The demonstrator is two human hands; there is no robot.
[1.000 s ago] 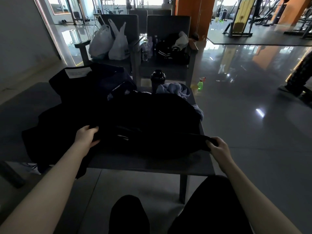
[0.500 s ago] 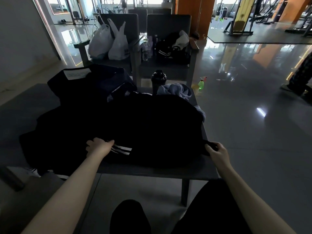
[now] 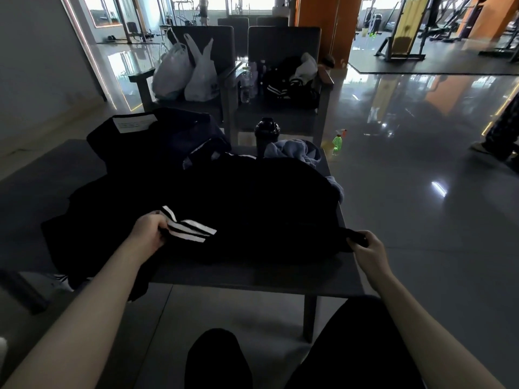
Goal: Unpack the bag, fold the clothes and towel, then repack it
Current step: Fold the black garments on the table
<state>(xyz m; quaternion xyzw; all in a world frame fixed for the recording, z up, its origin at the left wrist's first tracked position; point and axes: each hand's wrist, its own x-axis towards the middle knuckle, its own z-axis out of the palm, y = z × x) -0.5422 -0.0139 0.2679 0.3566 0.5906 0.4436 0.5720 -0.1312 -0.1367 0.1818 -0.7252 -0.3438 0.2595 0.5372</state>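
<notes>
A black garment with white stripes lies spread over the low grey table. My left hand grips its striped part near the front left. At the table's front right corner my right hand pinches the garment's other end. Behind it at the left sits the dark bag with a white label. A light blue towel lies bunched at the far right of the table.
A black shaker bottle stands behind the garment. Two grey chairs beyond hold white plastic bags, water bottles and a black bag. A green spray bottle stands on the glossy floor at right. My knees are below the table edge.
My left hand slid right along the front edge and took hold of the striped part, pulling the white stripes into view. My right hand kept its grip on the right end.
</notes>
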